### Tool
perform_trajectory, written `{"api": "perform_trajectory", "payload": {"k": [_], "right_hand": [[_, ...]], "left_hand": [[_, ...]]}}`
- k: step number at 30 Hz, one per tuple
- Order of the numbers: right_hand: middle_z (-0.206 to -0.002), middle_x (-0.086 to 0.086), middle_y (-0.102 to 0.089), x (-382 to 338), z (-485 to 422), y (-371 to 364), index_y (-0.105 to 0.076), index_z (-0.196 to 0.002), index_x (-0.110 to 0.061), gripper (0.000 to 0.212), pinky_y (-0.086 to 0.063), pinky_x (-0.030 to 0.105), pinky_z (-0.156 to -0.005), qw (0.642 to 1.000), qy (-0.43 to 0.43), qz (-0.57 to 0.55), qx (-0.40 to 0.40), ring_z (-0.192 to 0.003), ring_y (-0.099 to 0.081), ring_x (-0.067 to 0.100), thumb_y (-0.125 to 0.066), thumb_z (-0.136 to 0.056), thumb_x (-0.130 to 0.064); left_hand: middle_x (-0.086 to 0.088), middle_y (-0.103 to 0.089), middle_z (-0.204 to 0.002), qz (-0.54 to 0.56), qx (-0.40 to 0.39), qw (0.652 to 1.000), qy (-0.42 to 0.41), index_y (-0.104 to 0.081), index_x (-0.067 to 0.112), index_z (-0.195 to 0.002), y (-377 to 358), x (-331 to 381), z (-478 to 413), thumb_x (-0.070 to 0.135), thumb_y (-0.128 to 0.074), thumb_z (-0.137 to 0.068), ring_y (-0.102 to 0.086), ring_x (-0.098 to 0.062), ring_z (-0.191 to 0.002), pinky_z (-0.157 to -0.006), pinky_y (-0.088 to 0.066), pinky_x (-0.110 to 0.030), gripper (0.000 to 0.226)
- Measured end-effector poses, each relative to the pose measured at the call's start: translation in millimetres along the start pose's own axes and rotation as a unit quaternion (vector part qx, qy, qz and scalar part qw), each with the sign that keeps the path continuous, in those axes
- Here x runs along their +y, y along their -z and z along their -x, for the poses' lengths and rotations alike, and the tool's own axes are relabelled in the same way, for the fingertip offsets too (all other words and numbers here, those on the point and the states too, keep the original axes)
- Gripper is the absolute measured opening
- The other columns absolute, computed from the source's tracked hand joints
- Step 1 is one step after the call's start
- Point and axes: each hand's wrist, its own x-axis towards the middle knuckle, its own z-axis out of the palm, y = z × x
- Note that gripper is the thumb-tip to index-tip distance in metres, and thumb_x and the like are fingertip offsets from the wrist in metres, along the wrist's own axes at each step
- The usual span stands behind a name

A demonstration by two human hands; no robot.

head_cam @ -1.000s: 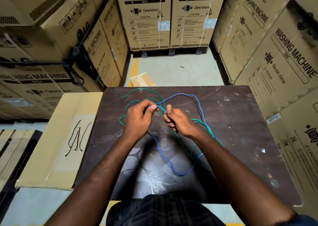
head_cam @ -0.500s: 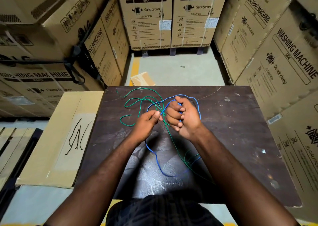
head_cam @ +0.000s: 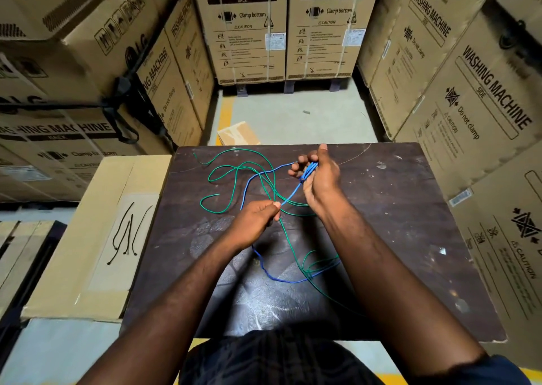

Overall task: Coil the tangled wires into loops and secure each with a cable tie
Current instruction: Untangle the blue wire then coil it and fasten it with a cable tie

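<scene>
We look into a dim storeroom, with light that seems to fall from above. The concrete floor (head_cam: 293, 114) of the aisle is the brightest patch, while the frame's lower corners sink towards black. The dark table (head_cam: 410, 223) carries a pale sheen near its close edge, and soft shadows lie under the left hand (head_cam: 258, 217) and right hand (head_cam: 318, 179). The blue wire (head_cam: 275, 279) reads sharp. The wide lens bows the washing machine cartons (head_cam: 252, 47) at the edges, where their print softens.
</scene>
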Motion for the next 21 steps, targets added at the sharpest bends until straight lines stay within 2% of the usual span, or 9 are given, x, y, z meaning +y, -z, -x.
{"api": "perform_trajectory", "payload": {"k": [4, 7, 10, 12, 16, 19, 21], "right_hand": [[-0.055, 0.007, -0.064, 8, -7, 10, -0.038, -0.071, -0.011, 0.041, -0.055, 0.029, -0.049, 0.999, 0.027, 0.026, 0.018, -0.046, -0.063, 0.02, -0.027, -0.104, -0.032], [-0.064, 0.01, -0.061, 21, -8, 26, -0.045, -0.068, -0.007, 0.048, -0.054, 0.031, -0.054, 0.991, 0.029, 0.13, 0.027, -0.048, -0.063, 0.017, -0.026, -0.104, -0.032], [-0.06, 0.008, -0.058, 35, -6, 45, -0.05, -0.063, -0.008, 0.051, -0.053, 0.028, -0.052, 0.972, 0.039, 0.231, 0.017, -0.046, -0.061, 0.013, -0.028, -0.104, -0.03], [-0.058, 0.006, -0.058, 43, -6, 55, -0.051, -0.06, -0.011, 0.052, -0.05, 0.031, -0.056, 0.95, 0.053, 0.308, 0.001, -0.047, -0.06, 0.013, -0.029, -0.104, -0.029], [-0.062, 0.005, -0.059, 47, -1, 62, -0.053, -0.061, -0.018, 0.049, -0.048, 0.04, -0.067, 0.898, 0.068, 0.431, -0.062, -0.058, -0.059, 0.02, -0.035, -0.1, -0.041], [-0.055, 0.003, -0.056, 40, 9, 60, -0.053, -0.06, -0.015, 0.05, -0.045, 0.026, -0.058, 0.851, 0.086, 0.512, -0.085, -0.049, -0.054, 0.005, -0.036, -0.102, -0.036], [-0.055, 0.0, -0.054, 40, 16, 61, -0.055, -0.066, -0.004, 0.052, -0.042, 0.021, -0.053, 0.84, 0.073, 0.527, -0.107, -0.044, -0.051, 0.002, -0.035, -0.102, -0.035]], "left_hand": [[0.003, -0.036, -0.052, -0.004, -0.037, 0.999, -0.01, -0.059, 0.019, -0.068, -9, 8, 10, 0.025, -0.045, -0.097, -0.027, -0.003, -0.042, -0.041, -0.021, -0.017, 0.033], [0.012, -0.038, -0.045, -0.04, -0.074, 0.996, -0.023, -0.065, 0.016, -0.077, -10, 17, 17, 0.019, -0.046, -0.099, -0.03, 0.0, -0.041, -0.042, -0.023, -0.015, 0.029], [0.012, -0.041, -0.04, -0.069, -0.084, 0.994, -0.012, -0.069, 0.008, -0.085, -8, 29, 20, 0.012, -0.046, -0.097, -0.033, 0.001, -0.036, -0.038, -0.022, -0.011, 0.026], [0.012, -0.041, -0.038, -0.074, -0.077, 0.994, -0.014, -0.068, 0.008, -0.083, -5, 37, 21, 0.009, -0.046, -0.096, -0.033, 0.0, -0.035, -0.038, -0.022, -0.01, 0.025], [0.01, -0.039, -0.037, -0.099, -0.066, 0.992, -0.034, -0.064, 0.015, -0.072, 0, 46, 20, 0.008, -0.047, -0.094, -0.031, -0.001, -0.036, -0.039, -0.021, -0.014, 0.029], [0.01, -0.036, -0.037, -0.038, -0.06, 0.997, -0.016, -0.06, 0.013, -0.069, 4, 53, 18, 0.005, -0.043, -0.095, -0.026, -0.001, -0.034, -0.036, -0.018, -0.014, 0.033], [0.011, -0.035, -0.038, 0.003, -0.061, 0.998, -0.004, -0.058, 0.011, -0.07, 7, 59, 16, 0.005, -0.04, -0.097, -0.023, 0.0, -0.034, -0.034, -0.016, -0.014, 0.033]]}}
